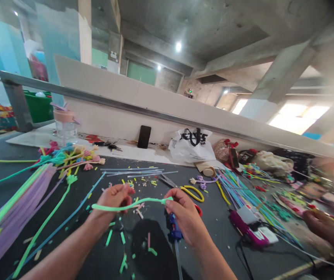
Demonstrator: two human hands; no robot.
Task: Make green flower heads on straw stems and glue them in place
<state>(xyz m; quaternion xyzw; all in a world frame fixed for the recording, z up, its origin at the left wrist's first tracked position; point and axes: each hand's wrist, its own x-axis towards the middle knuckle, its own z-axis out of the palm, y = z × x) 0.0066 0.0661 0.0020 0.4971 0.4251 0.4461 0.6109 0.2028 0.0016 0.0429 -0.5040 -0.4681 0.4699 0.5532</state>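
A light green pipe cleaner (143, 200) is stretched between my hands. My right hand (184, 212) pinches its right end, where the green is thicker and bunched. Its free end crosses in front of my left hand (116, 200), whose fingers are curled together; what they hold, if anything, is hidden. Under my right hand is a blue glue gun (175, 229) with a clear glue stick (178, 258) sticking out of it. Short cut green pieces (122, 238) are scattered on the dark table below my hands. Yellow-handled scissors (193, 192) lie just beyond my right hand.
Purple and green pipe cleaners (24, 206) and finished flower-like pieces (70, 155) lie left. Clear glue sticks (134, 171) lie ahead, near a phone (144, 137) and white bag (192, 147). A magenta glue gun (250, 233) with a cord is right. Another person's hand (327, 225) is at far right.
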